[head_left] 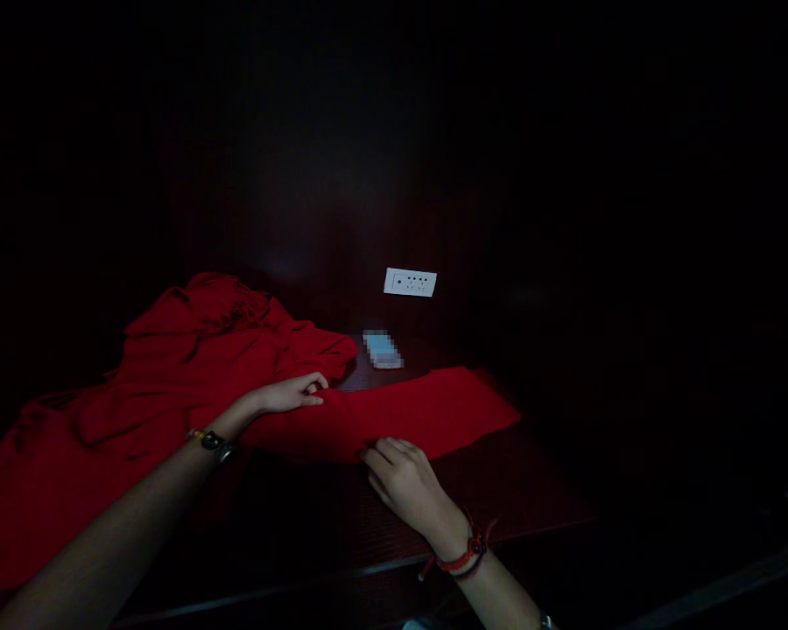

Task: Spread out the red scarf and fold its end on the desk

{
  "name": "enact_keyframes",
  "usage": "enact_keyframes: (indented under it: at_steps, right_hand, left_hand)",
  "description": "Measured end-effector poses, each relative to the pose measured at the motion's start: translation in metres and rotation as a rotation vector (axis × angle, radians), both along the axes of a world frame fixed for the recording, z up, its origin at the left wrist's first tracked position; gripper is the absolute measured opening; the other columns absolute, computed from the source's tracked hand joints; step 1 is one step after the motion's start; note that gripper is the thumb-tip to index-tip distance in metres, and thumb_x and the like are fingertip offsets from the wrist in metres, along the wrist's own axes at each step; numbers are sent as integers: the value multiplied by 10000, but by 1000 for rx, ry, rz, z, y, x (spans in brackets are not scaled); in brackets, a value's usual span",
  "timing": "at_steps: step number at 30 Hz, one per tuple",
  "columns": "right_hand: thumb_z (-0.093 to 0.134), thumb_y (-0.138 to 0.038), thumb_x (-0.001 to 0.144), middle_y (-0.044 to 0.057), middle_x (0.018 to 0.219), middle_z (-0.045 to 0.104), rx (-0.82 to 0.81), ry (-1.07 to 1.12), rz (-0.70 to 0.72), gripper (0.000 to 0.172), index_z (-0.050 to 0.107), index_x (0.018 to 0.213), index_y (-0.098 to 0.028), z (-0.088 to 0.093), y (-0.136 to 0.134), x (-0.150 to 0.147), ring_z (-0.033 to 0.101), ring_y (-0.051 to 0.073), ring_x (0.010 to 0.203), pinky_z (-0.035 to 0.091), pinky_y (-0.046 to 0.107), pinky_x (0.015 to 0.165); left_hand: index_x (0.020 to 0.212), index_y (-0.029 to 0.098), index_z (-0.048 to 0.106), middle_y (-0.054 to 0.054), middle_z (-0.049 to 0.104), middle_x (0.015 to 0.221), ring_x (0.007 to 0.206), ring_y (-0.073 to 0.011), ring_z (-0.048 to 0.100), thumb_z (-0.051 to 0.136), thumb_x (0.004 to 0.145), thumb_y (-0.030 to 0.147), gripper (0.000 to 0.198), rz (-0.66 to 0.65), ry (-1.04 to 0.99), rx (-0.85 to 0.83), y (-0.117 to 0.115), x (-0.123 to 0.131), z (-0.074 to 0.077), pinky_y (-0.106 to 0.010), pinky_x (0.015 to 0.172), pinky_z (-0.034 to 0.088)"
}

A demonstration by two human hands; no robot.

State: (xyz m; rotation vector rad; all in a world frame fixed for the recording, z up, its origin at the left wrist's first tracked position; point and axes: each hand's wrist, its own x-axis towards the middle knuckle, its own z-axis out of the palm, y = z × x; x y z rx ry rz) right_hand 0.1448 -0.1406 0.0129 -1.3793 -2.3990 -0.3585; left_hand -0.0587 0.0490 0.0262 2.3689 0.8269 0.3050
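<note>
A red fringed scarf (433,411) has one section spread in a smooth flat band on the dark wooden surface. At its left lies a rumpled red heap (190,350) with fringes; whether it is the same cloth I cannot tell. My left hand (292,394) rests at the band's far edge near the heap, thumb and fingers apart. On the near edge, my right hand (400,472) has its fingers bent and closed on the scarf, with the fingertips partly hidden. Bracelets circle both wrists.
A phone-like blurred object (382,349) lies behind the band. Above it, a white socket panel (411,283) is fixed to the dark back wall. The wooden surface (499,499) ends at a front edge close to me. Deep shadow hides both sides.
</note>
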Motion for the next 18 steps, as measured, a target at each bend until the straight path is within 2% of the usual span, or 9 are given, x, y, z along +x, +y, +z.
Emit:
enact_keyframes:
  at_steps: [3, 5, 9, 13, 16, 18]
  right_hand:
    - [490, -159, 803, 35, 805, 570, -32, -54, 3, 158, 544, 949, -189, 3, 0, -5, 509, 152, 746, 386, 256, 655]
    - [493, -162, 806, 33, 797, 574, -40, -84, -3, 154, 540, 950, -191, 3, 2, -7, 514, 151, 739, 382, 250, 639]
    - [448, -149, 832, 28, 756, 575, -22, -92, -57, 162, 540, 959, -192, 1, 3, -8, 525, 134, 677, 377, 238, 602]
    - [428, -135, 830, 26, 775, 570, -7, -59, -97, 245, 513, 1051, -197, 0, 0, -5, 535, 127, 652, 381, 234, 568]
    - [416, -128, 827, 29, 801, 566, -11, -44, -138, 306, 478, 1119, -200, 2, -3, -3, 541, 126, 641, 386, 232, 557]
    - [402, -126, 830, 37, 814, 563, -29, -42, -168, 341, 452, 1158, -201, 2, -3, -2, 546, 123, 638, 391, 226, 559]
  left_hand:
    - [988, 180, 379, -3, 485, 845, 731, -125, 470, 465, 744, 349, 309, -123, 1, -22, -7, 0, 2, -213, 657, 393]
    - [992, 179, 379, -9, 490, 868, 767, -130, 474, 453, 756, 316, 283, -140, -11, 25, -9, 2, 2, -223, 694, 392]
    - [901, 174, 462, -9, 528, 842, 795, -135, 487, 364, 786, 242, 166, -101, -21, 183, -5, 5, -1, -236, 750, 380]
    - [751, 171, 546, -10, 590, 792, 792, -142, 520, 355, 766, 218, 198, -4, 16, 264, 2, 5, -2, -242, 774, 382]
    - [897, 168, 587, -39, 617, 974, 916, -169, 534, 398, 744, 245, 255, 23, -12, 182, 1, 5, 3, -262, 836, 375]
    - [1049, 169, 553, -57, 555, 1143, 1031, -185, 497, 447, 715, 255, 361, -45, -17, 114, -1, 5, 8, -274, 892, 350]
